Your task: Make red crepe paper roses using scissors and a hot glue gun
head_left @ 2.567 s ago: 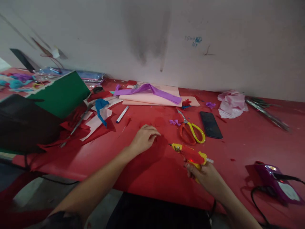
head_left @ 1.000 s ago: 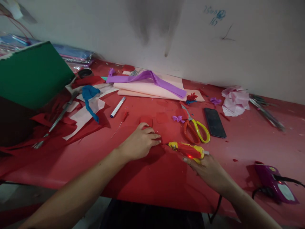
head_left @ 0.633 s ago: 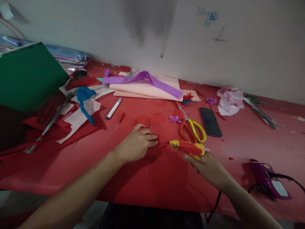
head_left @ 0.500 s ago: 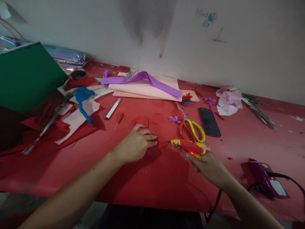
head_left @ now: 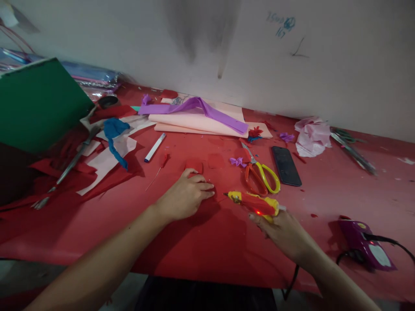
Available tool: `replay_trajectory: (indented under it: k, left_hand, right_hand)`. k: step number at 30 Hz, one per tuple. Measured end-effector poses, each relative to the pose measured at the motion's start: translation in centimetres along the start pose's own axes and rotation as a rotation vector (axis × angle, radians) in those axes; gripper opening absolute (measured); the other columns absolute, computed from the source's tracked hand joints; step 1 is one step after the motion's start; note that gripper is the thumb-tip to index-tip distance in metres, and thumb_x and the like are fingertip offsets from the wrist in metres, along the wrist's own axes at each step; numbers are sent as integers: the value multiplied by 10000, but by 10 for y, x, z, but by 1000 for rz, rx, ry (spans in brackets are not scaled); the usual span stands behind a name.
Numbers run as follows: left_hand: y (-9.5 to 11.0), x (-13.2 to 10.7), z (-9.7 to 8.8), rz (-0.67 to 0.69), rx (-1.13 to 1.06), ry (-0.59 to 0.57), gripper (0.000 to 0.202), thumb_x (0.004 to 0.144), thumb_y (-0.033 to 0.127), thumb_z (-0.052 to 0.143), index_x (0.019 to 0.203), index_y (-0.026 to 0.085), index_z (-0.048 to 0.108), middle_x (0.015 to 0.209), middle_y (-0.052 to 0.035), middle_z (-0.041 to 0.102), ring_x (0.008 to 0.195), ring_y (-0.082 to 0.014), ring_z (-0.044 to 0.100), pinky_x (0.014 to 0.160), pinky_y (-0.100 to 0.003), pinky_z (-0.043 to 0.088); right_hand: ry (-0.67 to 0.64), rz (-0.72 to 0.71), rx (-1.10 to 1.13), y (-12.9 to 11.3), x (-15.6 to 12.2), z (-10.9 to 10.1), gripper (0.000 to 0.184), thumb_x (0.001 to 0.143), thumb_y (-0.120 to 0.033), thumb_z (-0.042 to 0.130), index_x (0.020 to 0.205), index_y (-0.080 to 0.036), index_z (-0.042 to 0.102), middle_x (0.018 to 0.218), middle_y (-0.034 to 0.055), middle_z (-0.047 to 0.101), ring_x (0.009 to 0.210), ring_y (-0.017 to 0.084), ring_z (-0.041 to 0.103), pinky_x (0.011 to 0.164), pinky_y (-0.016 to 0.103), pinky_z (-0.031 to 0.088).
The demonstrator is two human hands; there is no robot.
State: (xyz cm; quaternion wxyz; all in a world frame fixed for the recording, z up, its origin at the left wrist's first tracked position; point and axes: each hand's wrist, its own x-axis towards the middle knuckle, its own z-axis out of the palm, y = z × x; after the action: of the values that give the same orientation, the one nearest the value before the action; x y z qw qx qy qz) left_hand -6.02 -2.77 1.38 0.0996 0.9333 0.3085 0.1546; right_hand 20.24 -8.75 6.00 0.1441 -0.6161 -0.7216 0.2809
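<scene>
My left hand rests low over the red tabletop, its fingers bent down and their tips near the surface. Whatever lies under those fingertips blends into the red and cannot be made out. Just beyond the knuckles is a piece of red crepe paper, with a flat red square to its right. My right hand is wrapped around a red and yellow glue gun with a lit red light. Its nozzle points left, a short gap from my left fingertips. Behind it lie scissors with orange and yellow handles.
A phone lies right of the scissors. A purple box with cables sits at the right. Further back are folded pale paper, a purple strip and a marker. Paper scraps and a green board occupy the left.
The glue gun in my right hand has shifted slightly left and down, its nozzle closer to my left fingertips. My left hand has stayed nearly still.
</scene>
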Motion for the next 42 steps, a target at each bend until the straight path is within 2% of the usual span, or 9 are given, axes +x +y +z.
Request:
replay_trajectory:
  k: [6, 14, 19, 25, 29, 32, 35, 39, 42]
  left_hand:
    - [0, 0, 2, -5, -9, 2, 318, 842, 126, 470, 1075, 210, 668, 1120, -39, 700, 1038, -208, 569, 966, -445, 246]
    - [0, 0, 3, -16, -13, 17, 325, 845, 117, 465, 1065, 225, 678, 1115, -34, 702, 1036, -201, 570, 972, -439, 252]
    - [0, 0, 5, -17, -14, 26, 331, 844, 116, 468, 1076, 227, 677, 1108, -27, 705, 1038, -199, 568, 980, -435, 256]
    - [1, 0, 2, -19, -10, 17, 314, 868, 141, 452, 1052, 239, 687, 1107, -27, 706, 1039, -204, 569, 970, -440, 269]
    - [2, 0, 0, -27, -6, 10, 331, 870, 135, 445, 1082, 243, 675, 1104, -25, 707, 1044, -204, 571, 970, -438, 278]
    - [2, 0, 1, -27, 1, 27, 333, 866, 135, 449, 1095, 234, 670, 1103, -34, 706, 1036, -207, 578, 961, -436, 298]
    - [0, 0, 3, -39, -17, 55, 316, 881, 155, 445, 1081, 233, 676, 1109, -39, 703, 1010, -195, 597, 943, -423, 327]
    - [-6, 2, 10, -47, -46, 92, 295, 878, 160, 466, 1030, 265, 696, 1078, -13, 715, 974, -180, 619, 914, -401, 375]
    - [-10, 3, 15, -39, -41, 114, 300, 863, 141, 477, 1005, 276, 704, 1063, -5, 719, 974, -184, 627, 895, -397, 410]
  right_hand:
    - [-126, -3, 54, -13, 4, 6, 391, 894, -450, 467, 1201, -259, 616, 637, -15, 631, 545, 139, 550, 578, 262, 473]
    - [-154, 41, 72, -13, 5, 8, 381, 885, -474, 471, 1151, -260, 640, 574, -39, 563, 489, 121, 471, 516, 243, 417]
    - [-103, 135, 33, -3, 6, 4, 323, 856, -444, 479, 885, -218, 708, 430, -53, 463, 417, 119, 444, 461, 241, 375]
    - [-63, 109, -28, 7, 6, -3, 313, 861, -411, 450, 833, -235, 708, 467, -28, 522, 422, 120, 461, 462, 243, 371]
    - [4, 74, -126, 20, -7, -11, 306, 849, -417, 446, 796, -250, 697, 444, -19, 517, 422, 143, 492, 476, 261, 375]
    - [127, 168, -197, 34, -28, -23, 303, 827, -484, 461, 753, -245, 633, 474, -7, 524, 439, 173, 523, 460, 276, 375]
    - [249, 292, -308, 50, -50, -32, 289, 803, -517, 491, 811, -233, 546, 660, 42, 606, 592, 228, 612, 501, 297, 409]
    - [286, 494, -472, 72, -63, -33, 254, 839, -443, 457, 885, -195, 492, 858, 123, 604, 687, 261, 641, 535, 321, 435]
    - [293, 508, -519, 91, -60, -28, 203, 868, -330, 441, 953, -156, 501, 918, 153, 588, 774, 263, 648, 638, 333, 471]
